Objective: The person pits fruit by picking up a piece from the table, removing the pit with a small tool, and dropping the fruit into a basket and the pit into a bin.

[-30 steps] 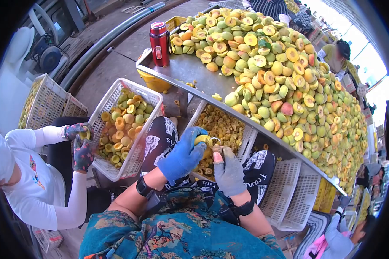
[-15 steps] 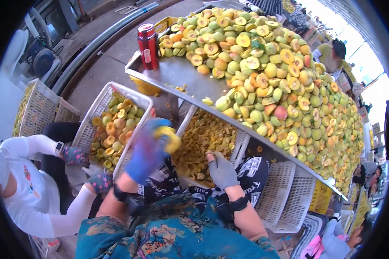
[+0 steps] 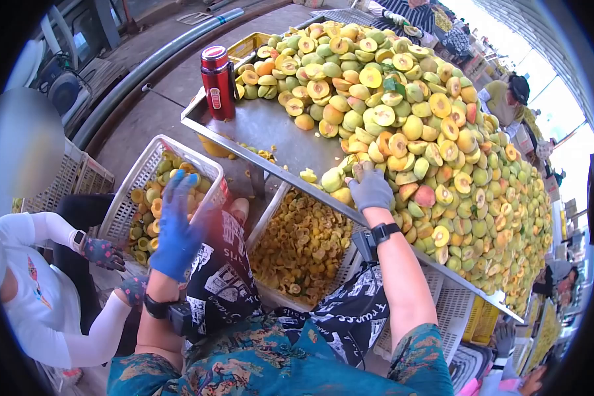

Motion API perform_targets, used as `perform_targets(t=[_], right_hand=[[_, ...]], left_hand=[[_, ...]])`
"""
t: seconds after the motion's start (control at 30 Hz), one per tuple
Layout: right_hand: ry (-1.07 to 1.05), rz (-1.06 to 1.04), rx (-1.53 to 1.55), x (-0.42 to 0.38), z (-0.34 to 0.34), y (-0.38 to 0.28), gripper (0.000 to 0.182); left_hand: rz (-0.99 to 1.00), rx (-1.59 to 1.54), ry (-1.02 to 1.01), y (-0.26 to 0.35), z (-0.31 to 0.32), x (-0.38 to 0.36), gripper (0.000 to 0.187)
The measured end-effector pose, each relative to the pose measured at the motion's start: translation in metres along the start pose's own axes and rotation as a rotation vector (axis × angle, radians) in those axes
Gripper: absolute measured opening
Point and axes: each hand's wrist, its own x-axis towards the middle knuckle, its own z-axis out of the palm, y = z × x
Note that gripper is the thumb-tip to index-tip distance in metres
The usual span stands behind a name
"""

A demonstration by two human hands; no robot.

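Note:
My left hand [image 3: 178,234], in a blue glove, is raised over the near side of a white crate [image 3: 129,168] of pitted peach halves [image 3: 153,198]. Its fingers stretch upward and apart. A red blur beside its thumb is too smeared to name. My right hand [image 3: 371,190], in a grey glove, reaches over the metal table's edge. Its extended fingertips touch fruit at the near edge of a large heap of halved peaches [image 3: 435,158], many with stones showing. Between my knees stands a white crate of small yellow-brown fruit scraps [image 3: 303,237].
A red flask [image 3: 218,82] stands on the metal table's [image 3: 264,132] left corner. Close on my left, a person in white sleeves and flowered gloves [image 3: 105,254] sits by the peach crate. White crates [image 3: 452,310] stand beneath the table at right. Other people work around the heap.
My left hand has swung left, from above the scrap crate to the peach crate; the yellow ring of fruit no longer shows at it. My right hand has risen from my lap to the heap.

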Motion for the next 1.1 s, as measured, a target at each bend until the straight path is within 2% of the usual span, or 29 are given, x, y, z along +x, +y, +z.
perform_targets(t=[0.1,0.17,0.2,0.27,0.3,0.37,0.43,0.47,0.5,0.57,0.6,0.63,0.7,0.73,0.8,0.83,0.9,0.93,1.1], right_hand=[[-0.039,0.041,-0.073,0.009,0.001,-0.008,0.053],[0.013,0.021,-0.007,0.011,0.002,0.000,0.044],[0.014,0.022,-0.010,0.012,0.008,0.010,0.044],[0.117,-0.021,0.520,0.011,0.023,0.032,0.034],[0.118,-0.029,0.513,-0.005,0.007,0.027,0.034],[-0.286,0.280,1.353,-0.060,-0.036,0.002,0.029],[-0.422,0.389,1.711,-0.100,-0.025,-0.004,0.027],[-0.446,0.358,1.844,-0.124,-0.042,-0.027,0.028],[-0.473,0.324,1.977,-0.151,-0.064,-0.055,0.029],[-0.566,0.425,1.982,-0.186,-0.067,-0.084,0.030],[-0.588,0.481,2.091,-0.201,-0.072,-0.097,0.023],[-0.604,0.469,2.096,-0.211,-0.076,-0.102,0.025],[-0.559,0.360,1.867,-0.227,-0.071,-0.098,0.031],[-0.578,0.335,1.866,-0.229,-0.071,-0.095,0.031],[-0.480,-0.066,1.183,-0.232,-0.073,-0.092,0.035],[-0.490,-0.079,1.183,-0.235,-0.074,-0.096,0.035],[-0.480,-0.150,1.034,-0.246,-0.083,-0.102,0.038],[-0.370,-0.280,0.965,-0.250,-0.087,-0.110,0.024],[-0.341,-0.427,0.866,-0.256,-0.083,-0.116,0.029]], left_hand=[[0.076,-0.133,0.001,0.025,0.015,0.002,0.048],[0.095,-0.228,-0.004,0.038,0.021,-0.001,0.046],[-0.080,-0.506,-0.128,0.044,0.021,-0.003,0.044],[-0.358,-1.035,-0.332,0.054,0.025,-0.005,0.039],[-0.359,-1.042,-0.324,0.060,0.030,-0.006,0.039],[-0.416,-1.247,-0.327,0.073,0.042,-0.012,0.042],[-0.092,-1.105,-0.232,0.079,0.068,-0.018,0.042],[0.006,-0.993,-0.247,0.080,0.077,-0.019,0.049],[0.006,-0.987,-0.236,0.083,0.083,-0.022,0.049],[-0.054,-1.230,-0.322,0.093,0.088,-0.032,0.055],[-0.036,-1.319,-0.249,0.101,0.079,-0.034,0.059],[-0.028,-1.311,-0.238,0.098,0.074,-0.036,0.059],[-0.218,-1.430,-0.331,0.084,0.060,-0.041,0.075],[-0.317,-1.553,-0.363,0.083,0.042,-0.038,0.077],[-0.393,-1.663,-0.364,0.061,0.036,-0.043,0.074],[-0.431,-1.714,-0.352,0.056,0.031,-0.046,0.075],[-0.423,-1.674,-0.385,0.053,0.017,-0.052,0.074],[-0.412,-1.638,-0.431,0.054,0.011,-0.053,0.073],[-0.301,-1.567,-0.443,0.062,0.004,-0.064,0.062]])
